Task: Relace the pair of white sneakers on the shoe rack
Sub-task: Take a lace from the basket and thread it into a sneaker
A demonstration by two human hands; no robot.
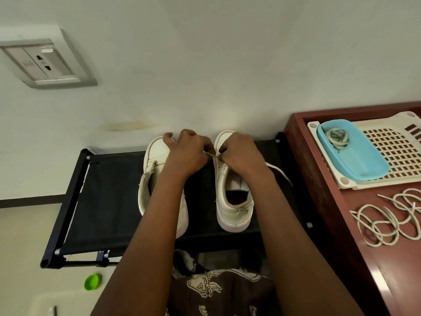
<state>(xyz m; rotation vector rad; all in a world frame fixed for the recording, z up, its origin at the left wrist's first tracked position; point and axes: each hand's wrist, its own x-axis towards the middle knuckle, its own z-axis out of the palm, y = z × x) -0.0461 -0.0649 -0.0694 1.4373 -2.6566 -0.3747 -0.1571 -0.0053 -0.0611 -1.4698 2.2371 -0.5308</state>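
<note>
Over the right-hand sneaker (234,201), left hand (186,153) and right hand (239,153) pinch one lace (211,155); tugging unevenly could unthread it.

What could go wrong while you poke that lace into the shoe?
1. The left hand and right hand both pinch the lace at the right sneaker. A hard tug might slide that shoe on the rack.
2. The lace's loose tail hangs over the sneaker's side and could snag or end up uneven.
3. The spare laces on the table lie in tangled loops and may knot.
</note>
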